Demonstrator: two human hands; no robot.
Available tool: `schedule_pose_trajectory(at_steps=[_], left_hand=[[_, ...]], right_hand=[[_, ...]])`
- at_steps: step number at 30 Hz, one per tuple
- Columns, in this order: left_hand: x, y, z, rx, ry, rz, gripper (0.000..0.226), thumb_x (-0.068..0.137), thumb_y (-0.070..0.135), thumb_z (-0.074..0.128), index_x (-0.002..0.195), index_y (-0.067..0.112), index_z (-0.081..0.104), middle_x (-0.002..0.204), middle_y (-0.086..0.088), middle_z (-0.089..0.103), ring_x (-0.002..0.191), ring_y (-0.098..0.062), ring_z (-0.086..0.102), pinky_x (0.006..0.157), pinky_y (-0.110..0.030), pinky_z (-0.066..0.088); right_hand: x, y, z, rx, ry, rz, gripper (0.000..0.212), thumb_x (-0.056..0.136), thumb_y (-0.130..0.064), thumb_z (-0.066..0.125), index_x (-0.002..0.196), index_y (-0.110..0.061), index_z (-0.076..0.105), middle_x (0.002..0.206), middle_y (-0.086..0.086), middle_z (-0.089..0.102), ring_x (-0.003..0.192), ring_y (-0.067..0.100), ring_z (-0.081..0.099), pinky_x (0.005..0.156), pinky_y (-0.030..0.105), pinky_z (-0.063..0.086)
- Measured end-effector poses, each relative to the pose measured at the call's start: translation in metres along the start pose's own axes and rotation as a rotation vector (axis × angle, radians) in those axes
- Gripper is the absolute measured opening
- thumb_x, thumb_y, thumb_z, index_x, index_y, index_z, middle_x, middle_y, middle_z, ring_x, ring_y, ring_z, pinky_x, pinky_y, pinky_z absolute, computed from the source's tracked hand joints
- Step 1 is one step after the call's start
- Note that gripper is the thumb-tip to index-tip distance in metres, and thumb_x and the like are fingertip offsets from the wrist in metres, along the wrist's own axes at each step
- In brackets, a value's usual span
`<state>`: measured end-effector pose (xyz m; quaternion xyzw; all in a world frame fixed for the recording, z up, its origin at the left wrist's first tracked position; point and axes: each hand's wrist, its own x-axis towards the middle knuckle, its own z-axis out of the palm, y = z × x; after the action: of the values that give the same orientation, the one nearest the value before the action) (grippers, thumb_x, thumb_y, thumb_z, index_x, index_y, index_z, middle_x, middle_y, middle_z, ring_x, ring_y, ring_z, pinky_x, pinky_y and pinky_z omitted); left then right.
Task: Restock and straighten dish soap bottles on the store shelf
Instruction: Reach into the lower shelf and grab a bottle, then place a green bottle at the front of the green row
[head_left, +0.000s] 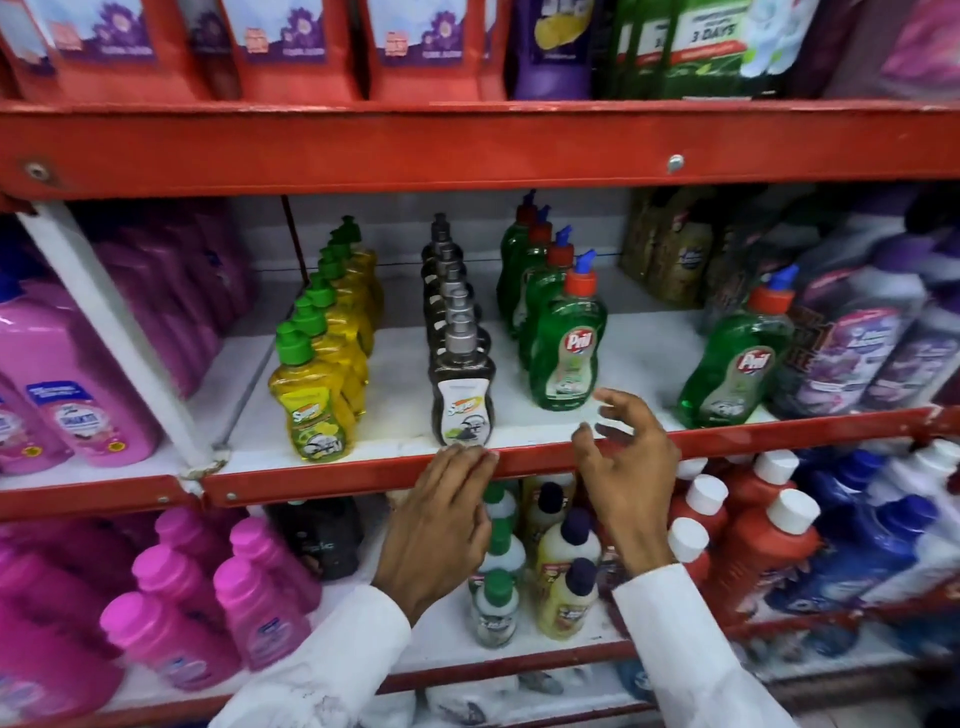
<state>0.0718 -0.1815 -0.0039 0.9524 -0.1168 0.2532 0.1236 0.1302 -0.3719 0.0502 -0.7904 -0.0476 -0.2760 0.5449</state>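
Three rows of dish soap run front to back on the white middle shelf (400, 415): yellow bottles (311, 400) with green caps, dark bottles (462, 395) with grey caps, and green Pril bottles (566, 353) with red caps. One more green Pril bottle (732, 364) stands apart to the right, tilted. My left hand (441, 519) hovers at the red front rail just below the front dark bottle, fingers flat and empty. My right hand (623, 467) is raised in front of the front Pril bottle, fingers spread, holding nothing.
Pink bottles (72, 374) fill the left bay behind a slanted white brace (109, 332). Purple bottles (872, 332) crowd the right. The upper shelf's red rail (467, 145) hangs above. The lower shelf holds pink, small yellow, red and blue bottles (748, 535).
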Motion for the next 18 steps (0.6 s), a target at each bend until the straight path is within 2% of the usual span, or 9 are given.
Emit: schedule_pose_trajectory(at_steps=[3,5,7,9,13,15,18], left_hand=[[0.007,0.012,0.006,0.016,0.010,0.019,0.052,0.084,0.024,0.054,0.135,0.012,0.053,0.135,-0.008,0.059,0.127,-0.026,0.052,0.111,-0.040,0.041],[0.012,0.018,0.007,0.042,0.025,0.013,0.049,0.085,0.027,0.048,0.130,0.011,0.058,0.131,-0.008,0.063,0.123,-0.026,0.054,0.111,-0.037,0.038],[0.016,0.023,0.008,0.055,0.045,-0.012,0.048,0.085,0.029,0.047,0.125,0.009,0.063,0.125,-0.008,0.066,0.118,-0.028,0.058,0.110,-0.033,0.034],[0.019,0.026,0.008,0.067,0.060,-0.037,0.047,0.084,0.030,0.047,0.121,0.009,0.066,0.120,-0.008,0.069,0.114,-0.028,0.061,0.107,-0.034,0.037],[0.019,0.032,0.005,0.082,0.045,-0.064,0.047,0.083,0.032,0.045,0.118,0.010,0.068,0.118,-0.008,0.070,0.112,-0.028,0.062,0.100,-0.040,0.051],[0.018,0.034,0.005,0.079,0.041,-0.082,0.045,0.083,0.031,0.046,0.116,0.010,0.069,0.119,-0.008,0.070,0.112,-0.029,0.063,0.100,-0.042,0.052],[0.016,0.036,0.009,0.066,0.051,-0.119,0.038,0.082,0.027,0.054,0.113,0.011,0.070,0.121,-0.008,0.069,0.115,-0.030,0.062,0.101,-0.045,0.052]], right_hand=[[0.016,0.018,-0.017,0.022,0.203,0.024,0.042,0.078,-0.006,0.069,0.119,-0.015,0.062,0.118,0.003,0.065,0.108,0.022,0.063,0.095,0.041,0.055],[0.030,0.027,-0.025,-0.008,0.293,0.016,0.054,0.077,-0.007,0.072,0.128,-0.009,0.054,0.130,0.011,0.058,0.119,0.028,0.056,0.105,0.040,0.047],[0.043,0.036,-0.032,-0.061,0.343,0.048,0.067,0.076,-0.009,0.074,0.136,-0.006,0.044,0.142,0.017,0.047,0.132,0.031,0.045,0.114,0.033,0.034],[0.056,0.044,-0.038,-0.118,0.374,0.109,0.078,0.076,-0.014,0.075,0.142,-0.006,0.035,0.150,0.019,0.038,0.138,0.032,0.036,0.114,0.027,0.026],[0.081,0.060,-0.044,-0.175,0.348,0.193,0.092,0.075,-0.029,0.078,0.148,-0.004,0.027,0.151,0.022,0.039,0.139,0.038,0.037,0.117,0.049,0.034],[0.093,0.063,-0.047,-0.151,0.320,0.231,0.093,0.074,-0.037,0.079,0.147,-0.005,0.031,0.148,0.020,0.046,0.136,0.037,0.044,0.113,0.051,0.039],[0.099,0.059,-0.055,-0.105,0.307,0.221,0.087,0.069,-0.039,0.082,0.140,-0.009,0.042,0.138,0.015,0.058,0.127,0.033,0.055,0.109,0.046,0.045]])
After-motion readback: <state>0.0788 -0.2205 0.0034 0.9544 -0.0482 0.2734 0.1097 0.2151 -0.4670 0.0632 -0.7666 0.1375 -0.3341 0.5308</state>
